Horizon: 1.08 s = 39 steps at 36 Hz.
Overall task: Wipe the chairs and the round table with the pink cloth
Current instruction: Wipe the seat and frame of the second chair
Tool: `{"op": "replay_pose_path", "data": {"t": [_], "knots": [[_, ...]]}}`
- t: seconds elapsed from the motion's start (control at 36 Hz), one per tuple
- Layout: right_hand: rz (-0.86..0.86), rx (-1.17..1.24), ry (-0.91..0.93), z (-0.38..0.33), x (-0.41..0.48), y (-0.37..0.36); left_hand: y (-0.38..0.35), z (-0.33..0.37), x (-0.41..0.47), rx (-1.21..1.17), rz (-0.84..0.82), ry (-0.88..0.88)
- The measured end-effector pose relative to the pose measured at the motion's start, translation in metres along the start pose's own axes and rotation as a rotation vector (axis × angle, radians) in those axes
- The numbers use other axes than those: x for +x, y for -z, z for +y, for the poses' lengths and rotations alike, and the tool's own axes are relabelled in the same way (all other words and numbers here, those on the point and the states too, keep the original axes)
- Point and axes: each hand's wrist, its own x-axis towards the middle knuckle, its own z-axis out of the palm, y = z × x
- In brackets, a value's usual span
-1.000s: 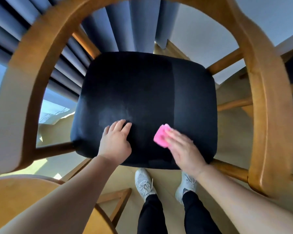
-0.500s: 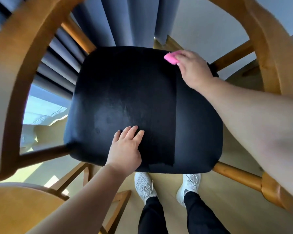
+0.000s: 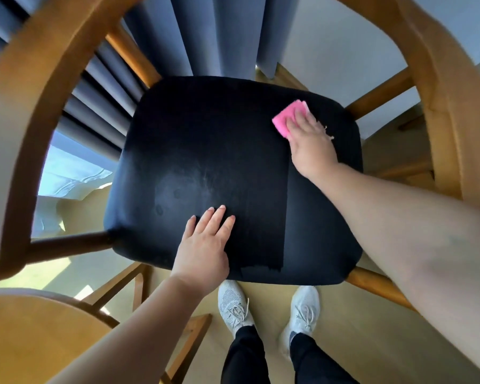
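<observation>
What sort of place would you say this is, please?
Probably a dining or sitting corner in a home or hotel room: a wooden armchair with a dark padded seat, the edge of a round wooden table beside it, and pleated blue-grey curtains at a sunlit window.

The black seat cushion (image 3: 219,162) is flanked left and right by the chair's curved wooden rail (image 3: 31,115), which runs out of view on the far side. Access from above and over the near edge is open. Wooden struts (image 3: 380,92) bridge rail and cushion at the corners, with open gaps between them. The left hand (image 3: 205,245) lies flat on the near middle of the cushion. The right hand (image 3: 308,142) lies flat on the pink cloth (image 3: 284,117) at the far right corner. The cushion's left half and far middle are unoccupied. The round table (image 3: 25,336) stands just beside the rail at near left. Curtain folds (image 3: 205,31) hang beyond the far edge.
</observation>
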Motion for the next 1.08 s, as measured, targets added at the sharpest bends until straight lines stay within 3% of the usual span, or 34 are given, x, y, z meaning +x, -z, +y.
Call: {"op": "replay_pose_path", "data": {"t": [0.33,0.5,0.72,0.83,0.94,1.08], "knots": [[0.030,0.026,0.024,-0.020,-0.112,-0.030,0.001,0.008,-0.038,-0.009,-0.013,0.096],[0.155,0.100,0.001,-0.041,-0.161,-0.057,-0.001,0.005,-0.029,-0.002,0.021,0.061],[0.159,0.103,0.033,-0.064,-0.218,-0.082,-0.009,-0.004,-0.033,0.028,0.029,0.037],[0.213,0.112,0.111,-0.080,-0.244,-0.095,-0.012,-0.006,-0.037,0.018,0.030,0.032],[0.158,0.125,0.244,-0.100,-0.275,-0.110,-0.014,-0.010,-0.038,0.022,0.042,0.030],[0.225,0.210,0.275,-0.089,-0.267,-0.089,-0.014,-0.010,-0.037,0.029,0.028,-0.001]]}}
